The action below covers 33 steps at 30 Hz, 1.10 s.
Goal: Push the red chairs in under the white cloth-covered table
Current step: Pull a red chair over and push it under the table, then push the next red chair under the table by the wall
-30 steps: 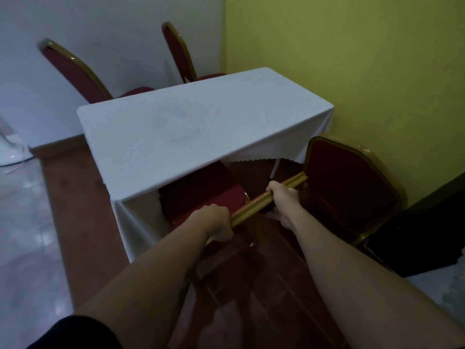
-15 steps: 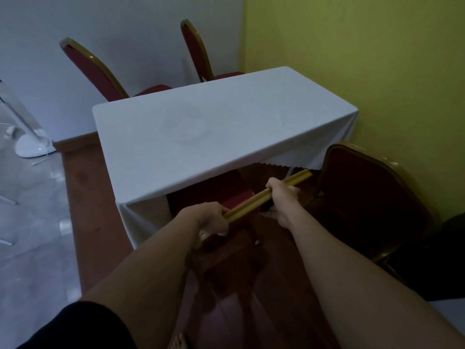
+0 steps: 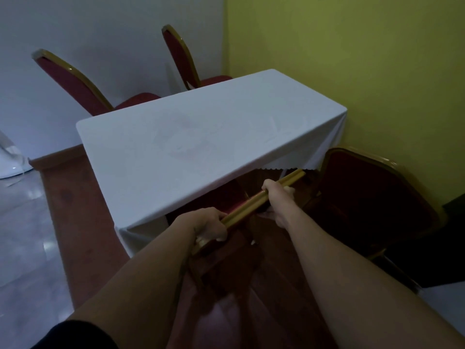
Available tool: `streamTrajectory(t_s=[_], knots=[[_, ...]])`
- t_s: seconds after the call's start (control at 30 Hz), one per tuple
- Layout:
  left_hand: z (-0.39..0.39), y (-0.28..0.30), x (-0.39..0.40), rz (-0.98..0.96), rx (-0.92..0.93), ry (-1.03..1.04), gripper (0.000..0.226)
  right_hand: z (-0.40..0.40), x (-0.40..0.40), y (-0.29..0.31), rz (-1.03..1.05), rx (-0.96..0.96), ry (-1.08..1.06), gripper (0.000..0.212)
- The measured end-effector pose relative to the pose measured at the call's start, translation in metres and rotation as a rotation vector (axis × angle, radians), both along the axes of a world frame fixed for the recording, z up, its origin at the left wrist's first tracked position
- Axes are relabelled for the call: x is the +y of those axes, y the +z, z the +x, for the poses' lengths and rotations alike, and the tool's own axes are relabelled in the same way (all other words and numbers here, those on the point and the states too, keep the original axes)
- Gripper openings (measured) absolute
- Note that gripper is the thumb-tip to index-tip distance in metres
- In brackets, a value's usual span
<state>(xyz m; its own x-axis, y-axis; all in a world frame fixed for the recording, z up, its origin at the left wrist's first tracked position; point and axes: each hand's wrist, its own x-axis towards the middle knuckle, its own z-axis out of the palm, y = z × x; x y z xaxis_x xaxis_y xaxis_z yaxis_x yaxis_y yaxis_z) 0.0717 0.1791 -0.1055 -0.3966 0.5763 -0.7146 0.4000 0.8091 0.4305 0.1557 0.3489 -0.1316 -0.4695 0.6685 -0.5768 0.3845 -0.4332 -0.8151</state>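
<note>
A person is standing at a white cloth-covered table (image 3: pixel 208 137) in a dim room, reaching forward with 2 bare arms. The left hand (image 3: pixel 210 224) and the right hand (image 3: pixel 275 195) are both curling closed around the gold top rail of a red chair (image 3: pixel 249 210), the fingers wrapping fully over the metal. The left hand is gripping the rail's near corner; the right hand is holding further along it, towards the far end.

Just beyond the fingers, the chair's red seat is sitting in shadow beneath the table's near edge, where the cloth is hanging down. The chair back is leaning towards the person, below the wrists.

To the right of the right hand, a second red chair (image 3: pixel 377 197) is standing apart from the table, beside a yellow wall (image 3: pixel 352 59), its back facing the person.

Across the table from the hands, 2 more red chairs are standing against a white wall (image 3: pixel 88 28): the far left chair (image 3: pixel 75 84) and the far right chair (image 3: pixel 181 56), seats meeting the table's far edge.

A dark sleeve (image 3: pixel 80 336) is covering the upper left arm.
</note>
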Motion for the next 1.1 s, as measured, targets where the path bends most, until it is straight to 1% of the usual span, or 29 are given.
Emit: streamTrajectory(t_s=[0.1,0.17,0.2,0.27,0.33,0.37,0.47,0.57,0.63,0.73,0.83,0.93,1.0,1.1], knots=[[-0.007,-0.006,-0.004,0.001,0.047,-0.046,0.071,-0.005,-0.002,0.004,-0.006,-0.031,0.007,0.055],[-0.007,-0.010,-0.006,0.007,0.082,-0.089,0.069,-0.003,-0.001,0.008,-0.011,-0.081,0.054,0.058],[-0.006,-0.010,-0.007,0.005,0.088,-0.102,0.067,0.000,-0.001,0.009,-0.007,-0.100,0.088,0.056],[-0.005,-0.010,-0.009,0.007,0.105,-0.135,0.060,0.007,-0.005,0.017,0.035,-0.129,0.163,0.046],[-0.007,-0.005,-0.004,0.011,0.138,-0.182,0.054,0.019,-0.009,0.021,0.097,-0.145,0.223,0.044],[-0.008,0.001,0.002,0.027,0.156,-0.200,0.052,0.026,-0.011,0.023,0.135,-0.154,0.262,0.047],[-0.006,0.033,0.031,0.134,0.211,-0.266,0.048,0.054,-0.001,0.028,0.270,-0.227,0.363,0.064],[-0.001,0.060,0.065,0.243,0.283,-0.355,0.044,0.083,0.033,0.040,0.423,-0.359,0.364,0.064],[0.005,0.069,0.093,0.280,0.341,-0.412,0.047,0.108,0.067,0.055,0.515,-0.431,0.330,0.064],[0.023,0.080,0.136,0.304,0.374,-0.446,0.055,0.145,0.118,0.080,0.640,-0.537,0.267,0.066],[0.050,0.090,0.188,0.342,0.382,-0.496,0.054,0.179,0.173,0.097,0.681,-0.580,0.226,0.063],[0.077,0.094,0.241,0.361,0.421,-0.544,0.057,0.202,0.225,0.098,0.685,-0.573,0.231,0.062],[0.093,0.093,0.275,0.373,0.444,-0.560,0.057,0.213,0.256,0.093,0.679,-0.587,0.254,0.067],[0.110,0.084,0.320,0.434,0.489,-0.566,0.058,0.226,0.290,0.084,0.667,-0.648,0.338,0.084]])
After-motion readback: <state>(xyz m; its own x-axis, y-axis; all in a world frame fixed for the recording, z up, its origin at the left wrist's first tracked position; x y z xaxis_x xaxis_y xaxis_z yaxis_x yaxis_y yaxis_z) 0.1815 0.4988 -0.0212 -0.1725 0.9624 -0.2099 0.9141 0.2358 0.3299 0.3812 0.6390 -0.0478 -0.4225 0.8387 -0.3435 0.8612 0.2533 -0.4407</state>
